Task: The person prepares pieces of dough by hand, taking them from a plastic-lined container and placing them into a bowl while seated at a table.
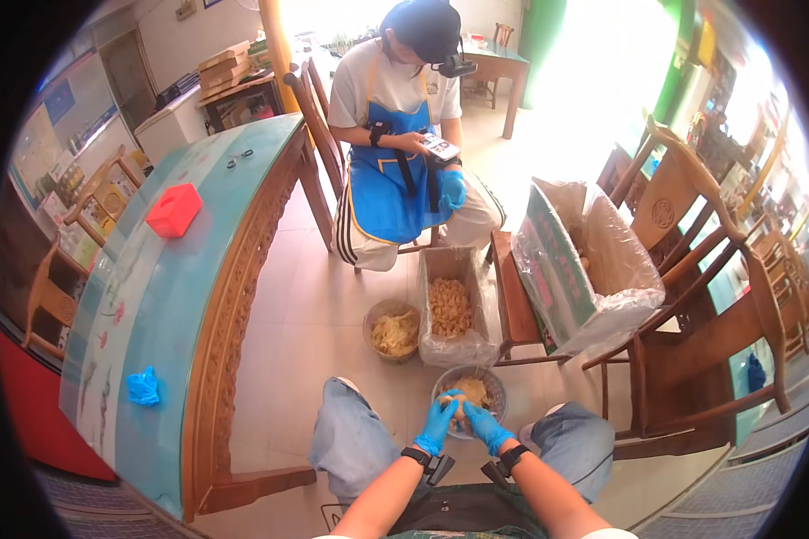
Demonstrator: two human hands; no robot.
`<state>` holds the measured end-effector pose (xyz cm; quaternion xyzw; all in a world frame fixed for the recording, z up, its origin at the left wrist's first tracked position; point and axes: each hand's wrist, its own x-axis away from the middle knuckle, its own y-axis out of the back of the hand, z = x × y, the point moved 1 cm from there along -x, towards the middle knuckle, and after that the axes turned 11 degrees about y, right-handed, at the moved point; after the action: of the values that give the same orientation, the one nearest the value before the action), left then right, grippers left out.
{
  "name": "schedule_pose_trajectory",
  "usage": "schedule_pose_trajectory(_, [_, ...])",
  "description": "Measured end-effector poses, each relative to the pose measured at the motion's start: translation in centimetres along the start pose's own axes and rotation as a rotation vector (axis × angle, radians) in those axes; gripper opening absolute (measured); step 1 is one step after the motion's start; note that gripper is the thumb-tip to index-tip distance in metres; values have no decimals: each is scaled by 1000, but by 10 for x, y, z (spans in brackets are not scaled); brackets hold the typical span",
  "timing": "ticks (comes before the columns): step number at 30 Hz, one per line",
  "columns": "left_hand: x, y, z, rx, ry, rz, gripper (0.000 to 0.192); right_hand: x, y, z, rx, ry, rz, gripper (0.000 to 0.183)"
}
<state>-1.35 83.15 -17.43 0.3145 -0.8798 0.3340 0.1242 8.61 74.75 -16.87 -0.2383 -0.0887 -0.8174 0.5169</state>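
Note:
My left hand (435,423) and my right hand (484,424), both in blue disposable gloves, are together between my knees. Their fingers close around a roundish tan food piece (458,408); its exact kind is hard to tell. Just below the hands stands a round basket (498,385) on the floor, holding pale yellowish scraps (473,388). Beyond it lies a plastic-lined box (487,337) with many small tan pieces (450,306) in it. To its left is a tub (369,322) of pale yellow strips (395,333). Gloved fingers hide part of the held piece.
Across from me sits a person (394,135) in a blue apron holding a phone (439,146). A large plastic-lined carton (566,269) rests on a wooden bench (514,290) at right, by wooden chairs (708,323). A glass-topped table (168,323) at left bears a red tissue box (175,219), scissors (240,158) and blue gloves (143,387).

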Motion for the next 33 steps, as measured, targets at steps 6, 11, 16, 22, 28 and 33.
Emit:
schedule_pose_trajectory(6, [10,-11,-16,-94,-198,-12,35,15,-7,40,-38,-58,-21,54])
schedule_pose_trajectory(11, [7,-8,-14,8,-155,-50,34,11,4,43,294,-38,36,54])
schedule_pose_trajectory(16, [8,-1,-16,-114,320,7,34,31,-3,59,902,354,-28,48])
schedule_pose_trajectory(22, [9,1,-13,-213,240,101,35,38,-8,55,976,522,-1,39])
schedule_pose_trajectory(28, [8,-3,-8,-261,33,114,43,33,-8,50,998,506,52,43])
schedule_pose_trajectory(33, [7,-1,-10,-159,138,97,40,32,-9,54,917,463,92,46])
